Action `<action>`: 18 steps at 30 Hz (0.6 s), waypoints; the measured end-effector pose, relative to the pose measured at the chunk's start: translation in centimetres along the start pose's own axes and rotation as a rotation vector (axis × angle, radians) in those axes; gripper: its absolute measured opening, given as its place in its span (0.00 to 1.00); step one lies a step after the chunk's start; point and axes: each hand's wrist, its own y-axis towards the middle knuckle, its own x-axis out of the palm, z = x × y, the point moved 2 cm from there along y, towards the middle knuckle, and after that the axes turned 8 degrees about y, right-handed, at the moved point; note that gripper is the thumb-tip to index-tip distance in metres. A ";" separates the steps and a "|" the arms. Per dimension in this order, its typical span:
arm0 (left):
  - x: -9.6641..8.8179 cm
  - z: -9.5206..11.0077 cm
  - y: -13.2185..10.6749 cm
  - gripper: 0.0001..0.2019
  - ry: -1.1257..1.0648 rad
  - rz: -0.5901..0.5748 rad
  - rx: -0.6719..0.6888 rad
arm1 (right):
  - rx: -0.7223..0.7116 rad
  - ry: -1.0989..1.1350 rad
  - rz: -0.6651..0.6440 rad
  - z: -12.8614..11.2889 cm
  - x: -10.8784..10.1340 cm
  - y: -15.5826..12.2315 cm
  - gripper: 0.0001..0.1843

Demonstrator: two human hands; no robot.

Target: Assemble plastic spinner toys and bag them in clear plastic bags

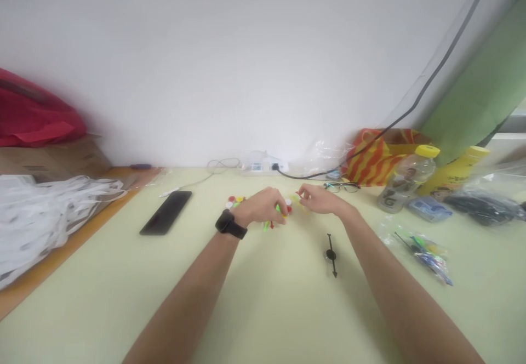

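My left hand (265, 208), with a black watch (230, 225) on its wrist, is over a cluster of small coloured plastic pieces (232, 202). Its thumb and forefinger are bent with a gap between them, and green and yellow bits show there. Just to the right, my right hand (318, 198) has its fingertips pinched together on a small plastic piece, partly red, whose shape is blurred. Nearer to me on the table lies a black arrow spinner (331, 255) with a round clear base. White and red round pieces (288, 204) show between the hands.
A black phone (166, 213) and white cable lie left, beside white straps (53, 216). Behind are a power strip (263, 166) and glasses (342, 186). At right stand a striped bag (370, 158), a bottle (406, 180), a yellow bottle (454, 175) and a plastic packet (429, 254) of coloured parts.
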 end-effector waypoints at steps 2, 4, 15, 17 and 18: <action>0.2 -0.3 -0.1 0.04 0.032 -0.053 -0.053 | -0.021 -0.029 -0.041 -0.2 -1.2 -0.6 0.07; 0.2 -0.5 -0.1 0.04 0.051 -0.074 -0.082 | -0.046 -0.051 -0.172 -0.5 -2.2 -1.5 0.05; -0.1 -1.4 0.0 0.11 0.013 -0.027 -0.038 | 0.170 -0.144 -0.854 0.5 -1.6 -2.8 0.19; 0.1 -1.5 0.0 0.11 -0.029 -0.042 -0.039 | 0.135 -0.084 -0.858 0.8 -1.7 -2.7 0.16; 0.3 -1.6 0.0 0.11 -0.037 -0.054 -0.045 | 0.120 -0.046 -0.861 0.9 -1.9 -2.7 0.16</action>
